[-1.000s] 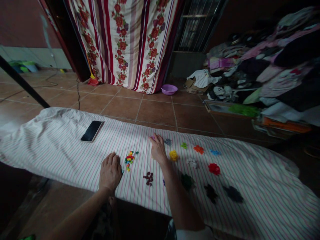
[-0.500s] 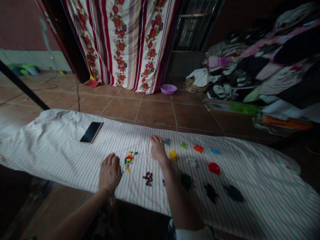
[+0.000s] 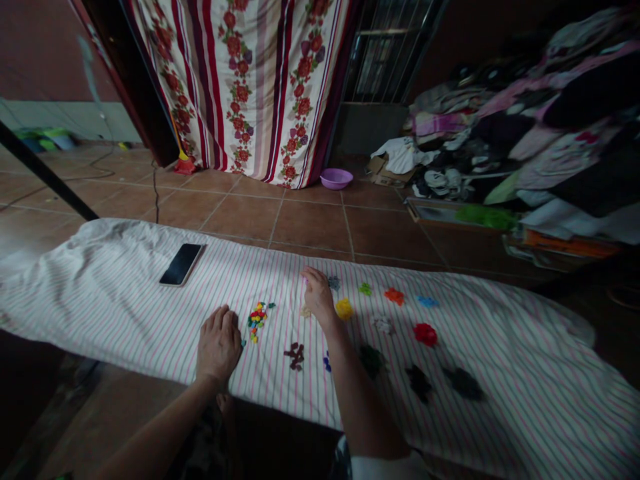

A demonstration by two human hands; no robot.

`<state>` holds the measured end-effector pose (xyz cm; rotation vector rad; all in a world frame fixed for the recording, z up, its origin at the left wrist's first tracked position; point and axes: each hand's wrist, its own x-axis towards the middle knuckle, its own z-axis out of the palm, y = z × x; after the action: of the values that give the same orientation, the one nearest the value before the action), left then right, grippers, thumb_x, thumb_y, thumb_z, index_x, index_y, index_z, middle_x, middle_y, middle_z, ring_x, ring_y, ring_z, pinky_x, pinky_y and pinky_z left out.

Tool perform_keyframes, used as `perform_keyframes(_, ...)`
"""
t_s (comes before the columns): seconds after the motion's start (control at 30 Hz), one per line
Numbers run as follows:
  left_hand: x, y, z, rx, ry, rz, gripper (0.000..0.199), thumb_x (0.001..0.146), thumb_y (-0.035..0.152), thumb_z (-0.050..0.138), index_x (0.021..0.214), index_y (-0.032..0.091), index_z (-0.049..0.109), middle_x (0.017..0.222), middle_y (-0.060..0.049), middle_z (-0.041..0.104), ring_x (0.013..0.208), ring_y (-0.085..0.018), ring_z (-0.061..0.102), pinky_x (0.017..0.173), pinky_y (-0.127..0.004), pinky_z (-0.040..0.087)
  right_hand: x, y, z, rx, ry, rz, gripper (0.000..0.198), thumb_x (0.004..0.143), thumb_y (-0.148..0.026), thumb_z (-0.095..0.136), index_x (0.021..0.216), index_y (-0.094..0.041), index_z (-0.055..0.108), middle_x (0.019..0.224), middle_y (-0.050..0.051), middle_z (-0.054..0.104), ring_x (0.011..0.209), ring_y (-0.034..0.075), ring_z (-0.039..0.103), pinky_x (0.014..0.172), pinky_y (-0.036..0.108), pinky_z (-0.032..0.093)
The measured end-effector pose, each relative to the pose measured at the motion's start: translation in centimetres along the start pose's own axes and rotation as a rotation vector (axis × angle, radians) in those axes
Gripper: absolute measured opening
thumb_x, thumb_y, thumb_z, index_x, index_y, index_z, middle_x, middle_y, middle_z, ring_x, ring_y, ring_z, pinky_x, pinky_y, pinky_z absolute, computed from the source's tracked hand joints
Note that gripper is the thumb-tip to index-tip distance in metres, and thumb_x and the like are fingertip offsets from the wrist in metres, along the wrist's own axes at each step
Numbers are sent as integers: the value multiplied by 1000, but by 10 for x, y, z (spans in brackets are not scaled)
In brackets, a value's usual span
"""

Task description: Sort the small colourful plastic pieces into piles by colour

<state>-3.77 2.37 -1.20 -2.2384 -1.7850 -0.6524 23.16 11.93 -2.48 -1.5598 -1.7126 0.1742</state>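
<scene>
On the striped cloth (image 3: 150,320), my left hand (image 3: 219,343) lies palm down with its fingers stretched out. Just right of it is a mixed pile of small coloured pieces (image 3: 257,319). My right hand (image 3: 318,293) is over the cloth's middle, its fingers bent and closed together. A speck of pink shows at its fingertips; whether it is held I cannot tell. Beside this hand are grey pieces (image 3: 333,283), yellow pieces (image 3: 344,308) and beige pieces (image 3: 305,311). Brown pieces (image 3: 295,357) lie nearer me, and dark blue pieces (image 3: 327,362) are partly behind my right forearm.
More single-colour piles lie to the right: green (image 3: 365,289), orange (image 3: 395,296), light blue (image 3: 427,301), white (image 3: 383,324), red (image 3: 425,334), dark green (image 3: 371,361) and black (image 3: 419,383). A phone (image 3: 182,265) rests at the left. Beyond, a purple basin (image 3: 337,178) sits on the tiled floor.
My right hand has shifted slightly and its fingers have curled in, uncovering more of the beige pieces. My left hand stays in place.
</scene>
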Motion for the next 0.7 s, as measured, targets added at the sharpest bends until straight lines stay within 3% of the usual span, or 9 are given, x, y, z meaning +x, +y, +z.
perform_keyframes(0.17,0,0,0,-9,5,9,23,88,17,45,107,14,59,123,-17,62,118,-30,55,100,-46,46,3,-5,-15,22,54,155,43,81,-3,39,105,-18,71,112,9,69,109,20,61,99,34,47)
perform_keyframes(0.33,0,1,-1,3,8,5,22,89,17,44,105,15,59,122,-16,63,117,-30,56,99,-45,46,2,-8,-37,-114,-52,292,34,82,-4,45,91,-22,72,98,6,72,96,19,65,91,28,46)
perform_keyframes(0.53,0,0,1,12,9,18,21,89,18,44,104,16,58,121,-15,63,117,-30,56,101,-45,45,-3,-8,-47,-152,-267,262,38,81,-1,47,91,-23,76,101,4,75,99,17,67,90,24,46)
perform_keyframes(0.7,-1,-1,2,24,9,18,21,88,18,44,104,15,58,122,-15,63,118,-31,55,100,-45,46,-3,-6,-42,-132,-291,200,42,80,1,45,100,-20,76,108,5,75,105,17,66,96,25,45)
